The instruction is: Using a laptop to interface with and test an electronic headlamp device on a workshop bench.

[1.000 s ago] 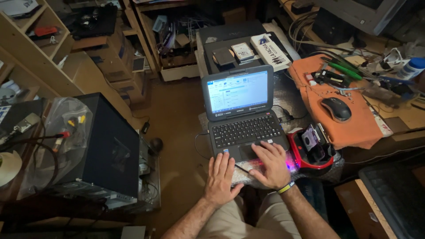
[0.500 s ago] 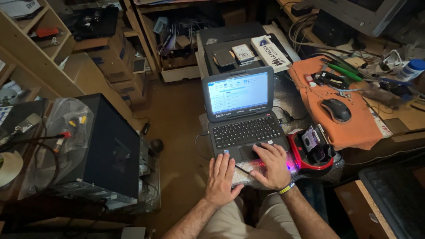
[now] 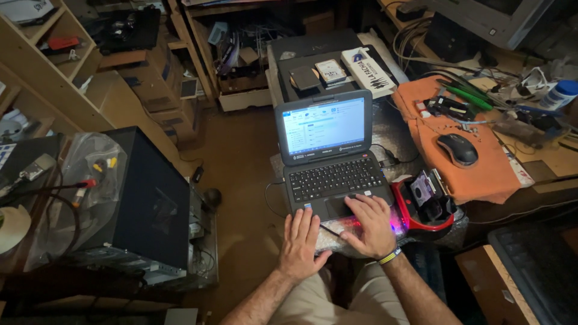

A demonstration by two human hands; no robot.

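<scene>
To your left stands a black computer case (image 3: pixel 141 204) on the floor, with a clear plastic bag (image 3: pixel 90 174) of cables leaning against its side. Wooden shelves (image 3: pixel 42 66) rise behind it, crowded with odds and ends. Straight ahead of you, an open laptop (image 3: pixel 328 153) sits with its screen lit and tilted back, its front edge just above your knees. To the right of it an orange cloth (image 3: pixel 475 168) covers part of the bench, and a dark mouse (image 3: pixel 457 149) lies on that cloth, well apart from your hands. Just beside the laptop's right corner is a red and black device (image 3: pixel 424 204) with a pink glow at its near edge. Your right hand (image 3: pixel 373 225) lies flat with fingers spread, its fingertips on the laptop's touchpad area, holding nothing; a yellow and blue band (image 3: pixel 390 256) circles that wrist. Your left hand (image 3: pixel 301 244) rests palm down, fingers spread and loose, at the laptop's front left edge, gripping nothing.
</scene>
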